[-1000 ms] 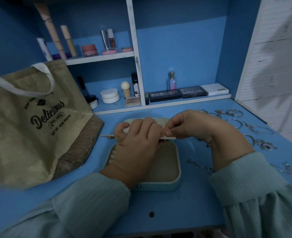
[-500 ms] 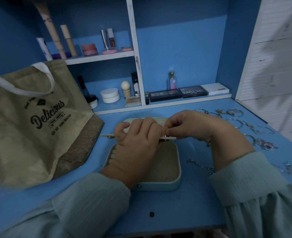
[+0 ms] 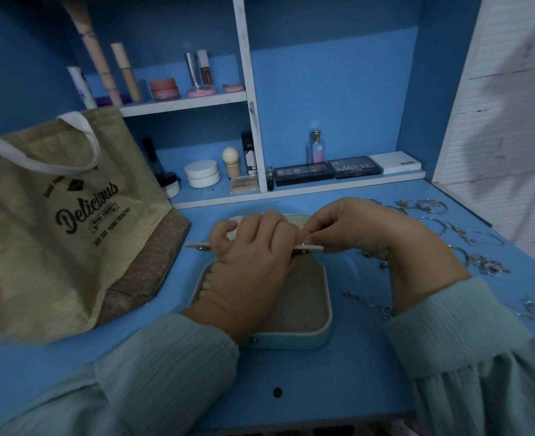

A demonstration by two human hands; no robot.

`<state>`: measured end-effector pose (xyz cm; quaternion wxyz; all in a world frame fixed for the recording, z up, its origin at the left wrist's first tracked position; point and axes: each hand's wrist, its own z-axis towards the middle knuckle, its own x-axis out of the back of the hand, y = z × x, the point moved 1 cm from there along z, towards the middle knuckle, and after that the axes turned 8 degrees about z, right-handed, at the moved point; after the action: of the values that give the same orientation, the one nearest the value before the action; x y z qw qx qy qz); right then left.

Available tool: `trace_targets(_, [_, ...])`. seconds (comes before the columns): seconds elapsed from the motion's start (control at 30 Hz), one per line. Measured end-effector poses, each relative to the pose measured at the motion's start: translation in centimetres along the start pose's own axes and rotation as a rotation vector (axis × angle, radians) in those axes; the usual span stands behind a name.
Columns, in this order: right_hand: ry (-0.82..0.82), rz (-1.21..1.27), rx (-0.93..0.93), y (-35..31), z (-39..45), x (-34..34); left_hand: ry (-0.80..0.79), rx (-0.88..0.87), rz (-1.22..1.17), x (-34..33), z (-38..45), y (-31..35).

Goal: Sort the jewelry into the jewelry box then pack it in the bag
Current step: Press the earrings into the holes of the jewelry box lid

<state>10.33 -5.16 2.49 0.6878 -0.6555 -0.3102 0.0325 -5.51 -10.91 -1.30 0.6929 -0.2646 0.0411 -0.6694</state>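
A pale mint jewelry box [image 3: 307,336] stands open on the blue table [image 3: 338,379], showing a beige lining. A thin cream insert panel [image 3: 197,246] runs edge-on across the box. My left hand [image 3: 247,269] grips that panel over the box, fingers curled around it. My right hand [image 3: 360,228] pinches something small at the panel's right end; the item itself is hidden by the fingertips. Loose silver and gold jewelry [image 3: 480,262] lies scattered on the table to the right. A tan tote bag [image 3: 61,228] printed "Delicious" stands at the left.
Shelves [image 3: 184,103] behind hold cosmetics: tubes, jars, a perfume bottle [image 3: 316,147] and eyeshadow palettes [image 3: 354,167]. A white slatted wall [image 3: 511,121] closes the right side. A chain [image 3: 367,305] lies just right of the box, near my right sleeve.
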Motion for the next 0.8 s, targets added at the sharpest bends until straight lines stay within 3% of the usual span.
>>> trace_targets(0.23, [0.032, 0.257, -0.011, 0.9, 0.5, 0.4, -0.063, 0.023, -0.026, -0.4, 1.3, -0.3])
trace_targets(0.67, [0.170, 0.585, -0.013, 0.6, 0.7, 0.3, -0.322, 0.111, -0.137, -3.5, 3.8, -1.7])
trace_targets(0.8, [0.209, 0.610, 0.000, 1.0, 1.2, 0.3, -0.524, 0.133, -0.196, -3.7, 4.7, -2.0])
